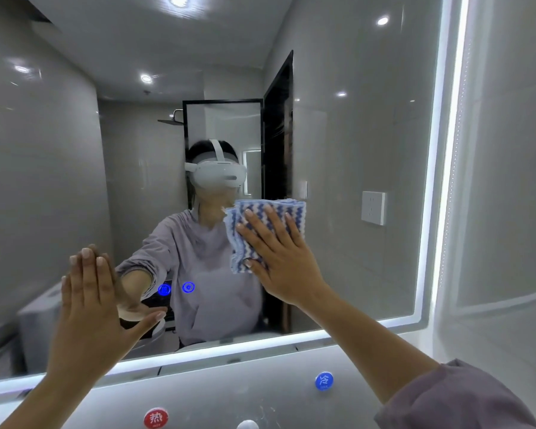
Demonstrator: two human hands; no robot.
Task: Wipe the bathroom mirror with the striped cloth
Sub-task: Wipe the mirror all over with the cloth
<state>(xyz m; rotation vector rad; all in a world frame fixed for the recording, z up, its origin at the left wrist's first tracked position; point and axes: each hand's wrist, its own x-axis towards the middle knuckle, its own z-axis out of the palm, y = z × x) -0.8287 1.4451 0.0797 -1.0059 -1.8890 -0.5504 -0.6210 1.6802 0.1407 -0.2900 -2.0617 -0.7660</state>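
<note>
Mid-wipe: your right hand (279, 258) flat, pressing striped cloth (270, 218) on mirror (353, 134); left hand (90, 305) spread bare, bracing at 8 o'clock. Next, sweep toward 2 o'clock.

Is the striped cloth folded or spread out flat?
Folded. The cloth shows several stacked layers along its left edge, under the right hand on the mirror.

A folded blue-and-white cloth with wavy zigzag stripes (268, 226) is lying flat against the glass, spread upright right of the middle and pressed under an open palm. The large rectangular wall mirror with a glowing white light strip along its edge (353, 144) is hanging upright, its surface reflecting grey tiled walls.
</note>
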